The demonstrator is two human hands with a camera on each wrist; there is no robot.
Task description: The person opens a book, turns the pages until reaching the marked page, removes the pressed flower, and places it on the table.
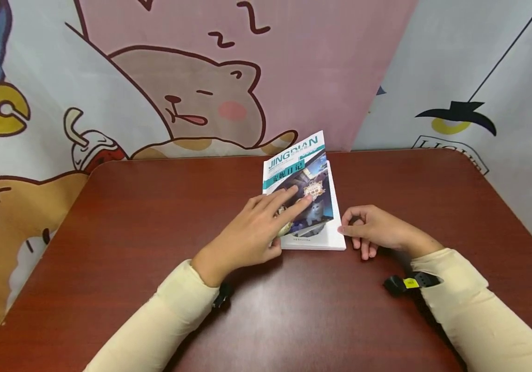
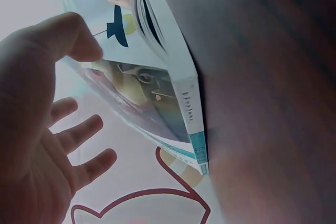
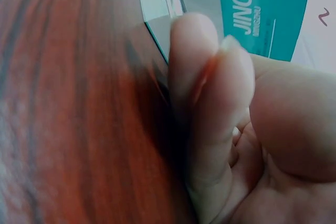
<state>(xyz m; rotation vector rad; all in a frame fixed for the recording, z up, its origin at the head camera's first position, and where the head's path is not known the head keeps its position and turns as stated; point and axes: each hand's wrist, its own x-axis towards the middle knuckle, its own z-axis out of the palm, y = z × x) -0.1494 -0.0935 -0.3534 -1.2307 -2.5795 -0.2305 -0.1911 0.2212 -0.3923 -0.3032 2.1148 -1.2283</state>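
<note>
A paperback book lies near the far side of the table, its spine toward the left hand in the left wrist view. Its front cover, with teal lettering and a kitten picture, stands partly raised, baring a white page beneath. The left hand reaches over the cover with fingers spread and straight, fingertips overlapping the picture in the head view. Beside the book's right edge, the right hand has loosely bent fingers, with a fingertip right at the page edge. Teal print on the cover's inner side shows in the right wrist view.
The reddish-brown wooden table ends at a wall cloth printed with cartoon animals. Dark wrist straps sit at both cuffs, the right one with a yellow label.
</note>
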